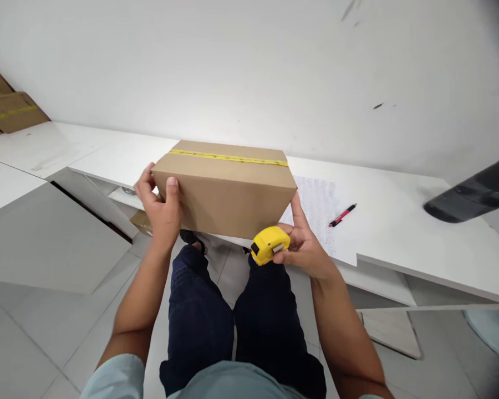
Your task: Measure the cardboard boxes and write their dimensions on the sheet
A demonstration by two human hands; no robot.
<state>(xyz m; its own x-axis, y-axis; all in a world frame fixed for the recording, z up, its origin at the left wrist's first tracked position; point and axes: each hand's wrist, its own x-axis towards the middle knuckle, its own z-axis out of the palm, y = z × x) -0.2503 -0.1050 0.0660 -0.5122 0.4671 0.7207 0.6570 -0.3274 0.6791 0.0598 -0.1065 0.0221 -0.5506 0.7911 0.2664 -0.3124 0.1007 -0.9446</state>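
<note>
A brown cardboard box (228, 202) with a strip of yellow tape (233, 158) along its top is held up in front of me, over the front edge of the white counter. My left hand (160, 208) grips its left end, thumb on the near face and fingers round the side. In my right hand (303, 244) is a yellow tape measure (270, 245), pinched by thumb and fingers, while an outstretched finger touches the box's right end. No blade shows pulled out of the tape measure.
A printed sheet of paper (316, 208) lies on the counter (399, 221), with a red and black pen (342, 215) on it. More taped cardboard boxes (14, 112) stand at far left. A dark cylindrical object (469, 191) juts in from the right.
</note>
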